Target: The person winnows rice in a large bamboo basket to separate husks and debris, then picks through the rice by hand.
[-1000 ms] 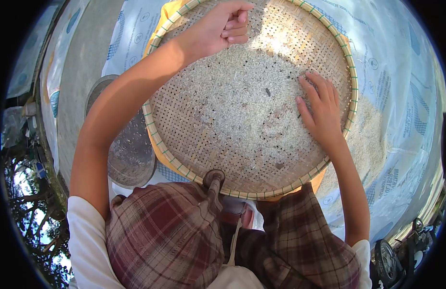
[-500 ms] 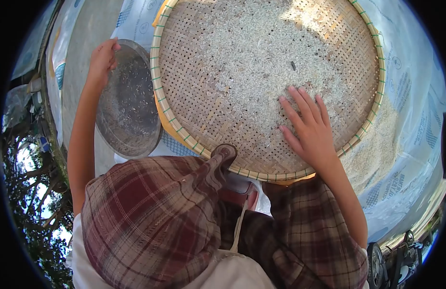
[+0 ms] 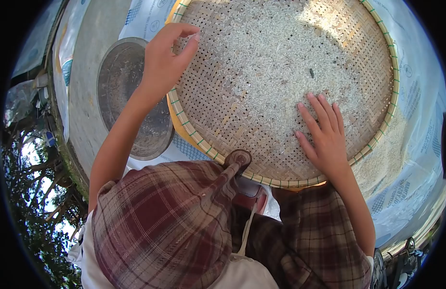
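Note:
A round woven tray (image 3: 203, 113) with a green-stitched rim holds a spread layer of whitish grains (image 3: 271, 62). One small dark piece (image 3: 311, 73) lies among the grains. My left hand (image 3: 167, 55) is over the tray's left rim, thumb and index finger curved with a gap between the tips and nothing visible in them. On the lower right of the layer rests my right hand (image 3: 326, 137), fingers spread and holding nothing. Left of the tray is a round dark metal pan (image 3: 118, 84) with scattered grains in it, partly covered by my left forearm.
More pale grains (image 3: 382, 151) are heaped on white and blue printed sheeting (image 3: 418, 135) right of the tray. Plaid cloth (image 3: 160, 221) covers my lap. Tree branches (image 3: 35, 192) show at the lower left, and a motorcycle (image 3: 406, 262) at the lower right.
My left hand has moved right from above the pan to the tray's left rim, and its fingers have parted. My right hand remains on the grains. The whole view has shifted slightly.

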The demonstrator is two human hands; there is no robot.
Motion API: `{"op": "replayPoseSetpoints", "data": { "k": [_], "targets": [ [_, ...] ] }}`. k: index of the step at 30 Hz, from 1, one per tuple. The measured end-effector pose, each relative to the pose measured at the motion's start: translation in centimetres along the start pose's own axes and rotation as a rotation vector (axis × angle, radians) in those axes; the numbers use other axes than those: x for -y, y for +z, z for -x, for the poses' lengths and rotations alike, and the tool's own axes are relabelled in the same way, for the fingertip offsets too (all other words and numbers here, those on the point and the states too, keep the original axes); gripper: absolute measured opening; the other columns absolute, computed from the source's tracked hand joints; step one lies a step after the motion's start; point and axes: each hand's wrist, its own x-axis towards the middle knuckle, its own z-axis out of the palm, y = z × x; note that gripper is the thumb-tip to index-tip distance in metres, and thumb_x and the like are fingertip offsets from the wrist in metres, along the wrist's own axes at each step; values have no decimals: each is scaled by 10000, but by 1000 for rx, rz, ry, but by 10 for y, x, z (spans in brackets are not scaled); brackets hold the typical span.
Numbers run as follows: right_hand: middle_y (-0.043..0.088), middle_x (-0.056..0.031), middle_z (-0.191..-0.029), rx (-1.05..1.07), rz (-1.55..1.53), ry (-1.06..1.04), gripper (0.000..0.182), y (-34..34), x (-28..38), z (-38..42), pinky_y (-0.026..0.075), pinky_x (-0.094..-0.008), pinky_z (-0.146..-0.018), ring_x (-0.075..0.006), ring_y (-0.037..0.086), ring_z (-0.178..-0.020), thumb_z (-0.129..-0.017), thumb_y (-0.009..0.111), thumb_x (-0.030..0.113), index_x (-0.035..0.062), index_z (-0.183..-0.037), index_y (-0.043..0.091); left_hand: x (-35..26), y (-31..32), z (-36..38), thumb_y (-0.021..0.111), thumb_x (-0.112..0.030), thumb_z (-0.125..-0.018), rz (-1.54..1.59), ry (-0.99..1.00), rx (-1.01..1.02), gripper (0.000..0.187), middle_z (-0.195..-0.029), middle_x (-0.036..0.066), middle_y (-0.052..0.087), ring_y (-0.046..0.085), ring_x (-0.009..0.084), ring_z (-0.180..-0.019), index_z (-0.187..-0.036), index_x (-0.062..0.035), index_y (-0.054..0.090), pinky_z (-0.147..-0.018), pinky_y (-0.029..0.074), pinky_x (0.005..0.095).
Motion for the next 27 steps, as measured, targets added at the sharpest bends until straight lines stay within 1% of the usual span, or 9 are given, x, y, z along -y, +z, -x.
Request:
{"op": "replayPoseSetpoints", "data": {
  "k": [1,4,8,11,16,22,23,25,27],
  "targets": [
    [369,-82,-1368,3,-3,-5,514,0,0,0,214,-437,-1056,-259,322,-1279,-801,589,242,126,-1282,448,-6,9,1,599,-135,-824,-5,150,47,167,-952,40,615,587,160,-837,-970,-60,629,-734,455,284],
    [369,-81,-1370,-11,-1,2,515,1,0,-1,213,-435,-1057,-256,315,-1284,-803,583,249,123,-1284,448,-10,34,-1,618,-106,-806,100,193,169,170,-912,54,601,581,158,-822,-970,-63,630,-726,451,268],
    [365,-81,-1374,-17,9,6,516,2,0,0,212,-430,-1058,-253,311,-1289,-802,583,253,122,-1284,452,-15,49,-6,625,-106,-803,176,164,184,149,-878,53,591,579,157,-807,-945,-66,640,-716,453,265],
    [364,-84,-1376,-13,12,8,519,1,0,-1,212,-428,-1059,-252,312,-1289,-799,585,251,122,-1284,453,-15,51,-9,636,-118,-797,126,215,199,135,-871,55,588,580,172,-791,-919,-63,646,-709,457,271],
    [363,-93,-1376,-13,8,16,522,1,0,-1,214,-424,-1058,-250,313,-1290,-796,588,249,122,-1285,453,-17,51,-10,635,-106,-772,-71,452,139,108,-833,62,567,569,231,-790,-870,-60,628,-692,466,304],
    [368,-98,-1372,-18,11,14,526,1,-1,-1,219,-423,-1056,-251,320,-1286,-792,594,243,122,-1284,454,-20,55,-20,624,-69,-725,-229,629,158,103,-795,62,550,571,219,-768,-793,-42,553,-670,465,303],
    [369,-97,-1371,-19,10,13,526,1,-1,-1,219,-423,-1056,-250,321,-1286,-791,595,243,122,-1283,455,-20,55,-21,624,-69,-725,-227,629,159,103,-795,62,550,571,219,-768,-793,-42,553,-670,465,303],
    [370,-96,-1371,-18,6,13,525,1,-1,-1,220,-424,-1056,-249,322,-1285,-791,596,243,123,-1283,456,-21,54,-23,609,-61,-717,-21,481,221,110,-778,54,555,575,190,-741,-792,-41,531,-643,463,287],
    [370,-93,-1371,-25,6,17,526,1,0,-1,220,-424,-1057,-248,321,-1286,-791,597,245,125,-1283,456,-22,52,-28,604,-60,-716,31,427,256,105,-770,45,558,570,168,-722,-791,-40,532,-634,460,276]
  ]
}}
